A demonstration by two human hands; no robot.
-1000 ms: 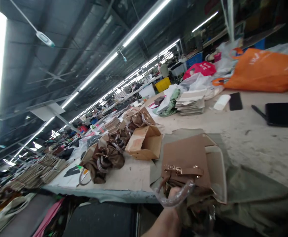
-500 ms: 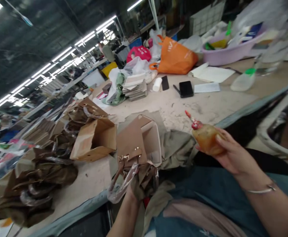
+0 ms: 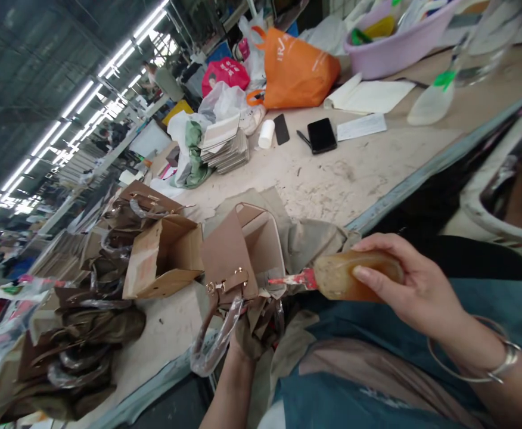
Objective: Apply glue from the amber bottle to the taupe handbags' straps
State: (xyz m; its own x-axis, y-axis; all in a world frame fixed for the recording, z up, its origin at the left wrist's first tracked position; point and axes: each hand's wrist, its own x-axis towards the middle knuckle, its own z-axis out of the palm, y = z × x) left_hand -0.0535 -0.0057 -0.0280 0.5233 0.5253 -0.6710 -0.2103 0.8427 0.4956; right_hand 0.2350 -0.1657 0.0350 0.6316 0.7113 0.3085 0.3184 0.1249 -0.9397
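My right hand (image 3: 404, 277) is wrapped round an amber squeeze bottle (image 3: 344, 277), held nearly level. Its red nozzle (image 3: 294, 279) points left, with the tip at the pale rim of a tan handbag (image 3: 227, 253); whether it touches I cannot tell. The bag stands open side to the right, with gold buckles and a plastic-wrapped handle (image 3: 216, 342) hanging at its front. My left hand (image 3: 242, 351) reaches up under the bag's loose brown fabric, which hides the fingers. Grey-green cloth (image 3: 317, 241) lies beside the bag.
An open cardboard box (image 3: 149, 262) stands left of the handbag. More brown bags (image 3: 82, 351) pile up further left. Stacked boards (image 3: 227, 146), a black phone-like device (image 3: 321, 136), an orange bag (image 3: 297, 71) and a purple basin (image 3: 399, 53) occupy the back. A white basket (image 3: 488, 214) sits at right.
My right hand has brought the bottle down and left, turning it from nozzle-up to nearly level, so the nozzle reaches the bag's rim. My left hand stays under the bag. The view has shifted slightly.
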